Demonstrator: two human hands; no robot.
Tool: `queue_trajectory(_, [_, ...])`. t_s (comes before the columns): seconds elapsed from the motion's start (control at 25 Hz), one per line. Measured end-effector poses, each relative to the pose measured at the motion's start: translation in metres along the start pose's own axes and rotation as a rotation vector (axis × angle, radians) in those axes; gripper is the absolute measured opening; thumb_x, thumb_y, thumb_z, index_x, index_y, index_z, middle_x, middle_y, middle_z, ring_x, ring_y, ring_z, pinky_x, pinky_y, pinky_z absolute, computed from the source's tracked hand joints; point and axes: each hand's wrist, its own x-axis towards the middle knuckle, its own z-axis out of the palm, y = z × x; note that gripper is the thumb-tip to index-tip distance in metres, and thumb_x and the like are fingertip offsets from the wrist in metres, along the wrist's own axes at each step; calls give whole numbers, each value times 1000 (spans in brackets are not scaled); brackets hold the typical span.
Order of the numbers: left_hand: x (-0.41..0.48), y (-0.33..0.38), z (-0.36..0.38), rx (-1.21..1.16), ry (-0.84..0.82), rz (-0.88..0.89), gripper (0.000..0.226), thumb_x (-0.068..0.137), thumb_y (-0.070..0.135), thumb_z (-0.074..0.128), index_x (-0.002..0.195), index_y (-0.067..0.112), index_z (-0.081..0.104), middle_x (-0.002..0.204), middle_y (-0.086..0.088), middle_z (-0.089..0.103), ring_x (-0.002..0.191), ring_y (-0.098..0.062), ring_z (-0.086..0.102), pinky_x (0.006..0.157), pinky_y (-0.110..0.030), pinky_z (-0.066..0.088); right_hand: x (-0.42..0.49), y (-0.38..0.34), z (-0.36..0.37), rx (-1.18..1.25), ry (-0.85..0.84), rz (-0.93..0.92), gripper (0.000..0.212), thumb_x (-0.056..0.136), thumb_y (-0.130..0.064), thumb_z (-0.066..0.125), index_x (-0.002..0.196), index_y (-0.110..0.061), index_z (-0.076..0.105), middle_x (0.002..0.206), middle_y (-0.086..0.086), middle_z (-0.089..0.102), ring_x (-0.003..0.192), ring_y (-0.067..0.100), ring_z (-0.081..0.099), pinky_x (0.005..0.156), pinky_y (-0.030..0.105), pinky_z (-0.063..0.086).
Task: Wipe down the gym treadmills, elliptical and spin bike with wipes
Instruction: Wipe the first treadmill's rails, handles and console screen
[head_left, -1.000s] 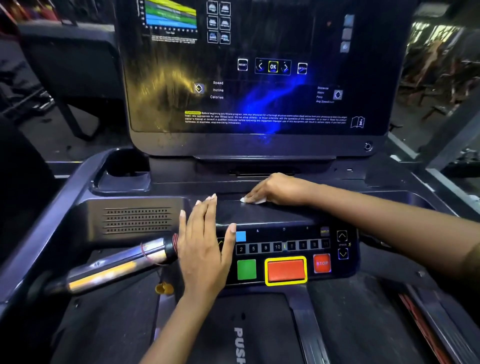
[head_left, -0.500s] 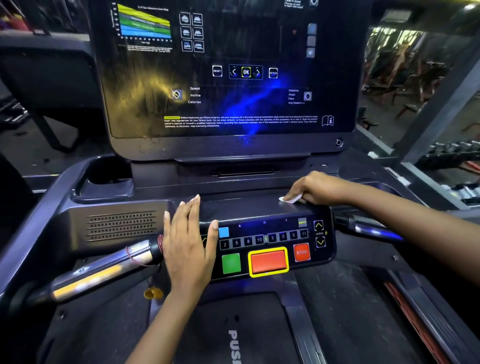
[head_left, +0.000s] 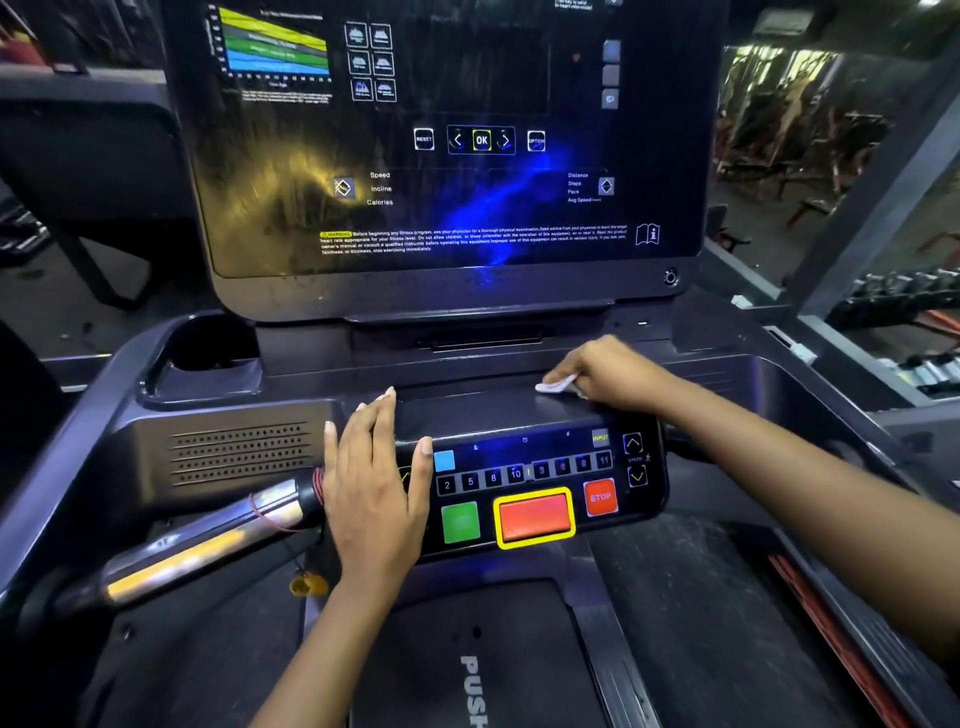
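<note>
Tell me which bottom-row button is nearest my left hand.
The green button, beside the left hand; the yellow-rimmed red button and STOP button sit farther right.

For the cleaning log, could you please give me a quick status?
Right hand holds wipe on console ledge. Left hand flat on keypad. Nothing in the way.

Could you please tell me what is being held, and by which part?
The right hand grips a white wipe, bunched under its fingers; the left hand lies flat, holding nothing.
</note>
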Motion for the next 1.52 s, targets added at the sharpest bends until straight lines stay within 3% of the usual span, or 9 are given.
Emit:
queue_trajectory(0.12, [1,1,0,-4,-3,-1,62,100,50,18,140,9,42,129,-11,54,124,-22,45,118,-32,8,23,-23,14,-61,-134,58,43,86,1,46,115,-22,67,118,5,65,113,25,57,87,24,42])
queue_trajectory(0.28, [1,0,0,-1,-4,0,62,100,49,18,140,9,42,129,-11,54,125,-22,44,118,-34,9,0,-76,15,-12,-92,-236,40,88,-2,48,116,-24,66,119,-2,65,114,21,57,94,28,43])
queue_trajectory(0.44, [1,1,1,8,-1,-3,62,101,50,17,140,8,42,129,-11,54,124,-25,47,117,-34,10,19,-87,17,211,-85,-241,24,87,-9,60,109,-12,70,111,5,68,109,12,61,91,13,41])
queue_trajectory(0.68, [1,1,1,10,0,-4,63,101,50,17,140,7,43,130,-13,54,125,-25,46,118,-35,11,87,-105,66,51,-87,-203,20,85,-13,60,96,-19,75,100,6,72,101,27,63,86,34,50])
queue_trajectory(0.88, [1,1,1,11,7,-6,64,101,49,17,139,6,44,131,-13,54,125,-24,45,118,-35,11,79,-111,57,-61,-112,-353,34,84,-5,51,108,-19,71,108,4,69,105,27,60,77,25,41])
queue_trajectory(1.0, [1,1,1,6,13,-1,64,101,50,16,139,7,44,131,-12,54,126,-23,44,117,-35,12,45,-102,42,146,-108,-477,43,78,8,50,109,-13,71,109,4,69,105,20,62,90,30,47])
queue_trajectory(1.2, [0,0,1,0,14,6,63,101,49,17,139,7,44,132,-11,53,125,-23,45,118,-36,13,2,-80,10,312,-158,-604,50,73,15,47,109,-11,70,109,2,69,101,2,60,91,13,43])
queue_trajectory(1.4, [0,0,2,-4,20,8,62,101,48,18,138,8,46,131,-9,54,125,-22,46,118,-36,13,18,-16,-6,100,-40,-178,35,80,2,56,103,-19,73,105,2,71,102,15,64,88,25,47])
queue_trajectory(1.52, [0,0,2,-7,29,6,63,101,49,17,138,7,46,130,-9,54,124,-21,46,118,-38,15,28,-21,11,-127,-147,-16,41,85,-1,47,115,-21,67,121,3,64,117,23,54,91,26,40])
